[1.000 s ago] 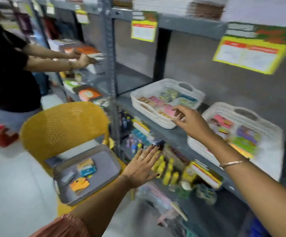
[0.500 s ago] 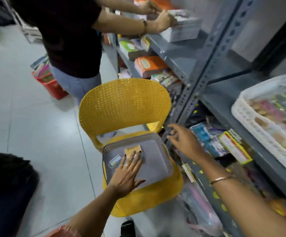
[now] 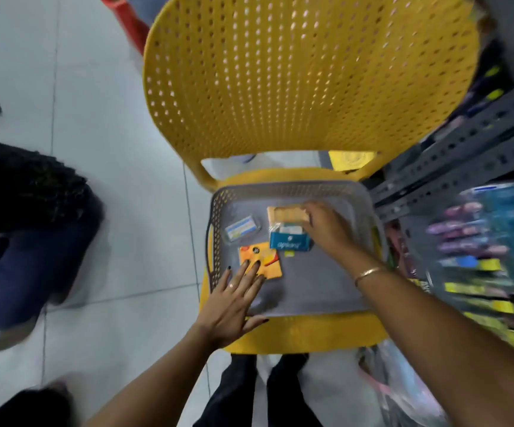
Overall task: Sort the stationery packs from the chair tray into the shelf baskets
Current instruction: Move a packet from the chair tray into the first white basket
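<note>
Right now your left hand (image 3: 234, 303) lies flat at the lower left corner of the grey tray (image 3: 311, 291), fingers spread and straight, their tips resting on the orange pack (image 3: 265, 260) without gripping it. Your right hand (image 3: 326, 228) reaches in from the lower right of the frame to the upper middle of the tray, where its fingers curl down over the tan pack (image 3: 285, 214); motion blur hides whether they have actually closed on it, so you cannot tell. Just below that hand sits the blue pack (image 3: 289, 241), touching the tan one, and a small clear-wrapped pack (image 3: 242, 230) lies apart toward the tray's left wall. The tray rests on the seat of the yellow chair (image 3: 295, 72), which fills the top centre of the frame. A grey metal shelf (image 3: 465, 155) with blurred goods runs down the right edge, and a thin bangle (image 3: 369, 274) circles your right wrist.
</note>
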`<state>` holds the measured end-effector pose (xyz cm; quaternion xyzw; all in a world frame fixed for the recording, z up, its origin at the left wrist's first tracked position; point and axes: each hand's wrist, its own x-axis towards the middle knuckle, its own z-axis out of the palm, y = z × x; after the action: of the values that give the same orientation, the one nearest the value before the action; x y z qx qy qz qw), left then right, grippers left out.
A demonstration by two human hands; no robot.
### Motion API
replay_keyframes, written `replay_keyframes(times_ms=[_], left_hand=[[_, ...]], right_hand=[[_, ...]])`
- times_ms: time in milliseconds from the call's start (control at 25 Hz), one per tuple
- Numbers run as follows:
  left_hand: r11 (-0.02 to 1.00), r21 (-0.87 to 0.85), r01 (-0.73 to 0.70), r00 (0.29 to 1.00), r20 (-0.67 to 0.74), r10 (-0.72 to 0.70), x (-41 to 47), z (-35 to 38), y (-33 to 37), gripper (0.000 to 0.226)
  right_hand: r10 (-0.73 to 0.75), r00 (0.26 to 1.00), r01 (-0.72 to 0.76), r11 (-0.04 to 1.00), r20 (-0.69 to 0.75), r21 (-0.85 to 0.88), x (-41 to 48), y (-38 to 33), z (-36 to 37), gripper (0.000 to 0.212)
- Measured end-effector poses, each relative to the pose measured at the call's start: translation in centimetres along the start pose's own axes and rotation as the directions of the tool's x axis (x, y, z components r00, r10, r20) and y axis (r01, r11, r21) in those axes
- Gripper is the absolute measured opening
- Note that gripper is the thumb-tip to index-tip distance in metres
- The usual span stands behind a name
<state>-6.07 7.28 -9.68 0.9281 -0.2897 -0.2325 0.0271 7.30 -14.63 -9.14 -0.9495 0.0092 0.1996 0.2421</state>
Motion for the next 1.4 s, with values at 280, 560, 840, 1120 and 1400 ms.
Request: replay_keyframes(times_ms=[280,560,840,1120,1400], left_hand=[[0.999,-0.048,0.024,0.999,0.022,-0.023,0.5,2.5,-0.7,0.08],[0.997,-0.058,0.045,0.998,0.056,-0.041,0.6,2.8,-0.5,0.084],[0.996,-0.077,0.046,0.998,0.038,-0.043,0.6,3.2,-0.5,0.083],[0.994,-0.098,0.053,0.999,0.011,-0.052,0.5,3.6,-0.7,0.084],[0.994,-0.103,0.041,0.999,-0.021,-0.044,0.6,3.9,-0.7,0.087]], right_hand=[[-0.102,0.995,0.104,0.988,0.021,-0.111,3.4,1.1,2.9,0.038],[-0.148,0.987,0.157,0.975,0.068,-0.156,4.1,1.0,2.2,0.043],[-0.142,0.989,0.147,0.958,0.039,-0.245,3.9,1.2,2.8,0.043],[-0.151,0.981,0.183,0.921,0.119,-0.343,3.6,1.6,2.4,0.06],[-0.151,0.986,0.165,0.938,0.068,-0.304,3.2,1.1,2.2,0.056]])
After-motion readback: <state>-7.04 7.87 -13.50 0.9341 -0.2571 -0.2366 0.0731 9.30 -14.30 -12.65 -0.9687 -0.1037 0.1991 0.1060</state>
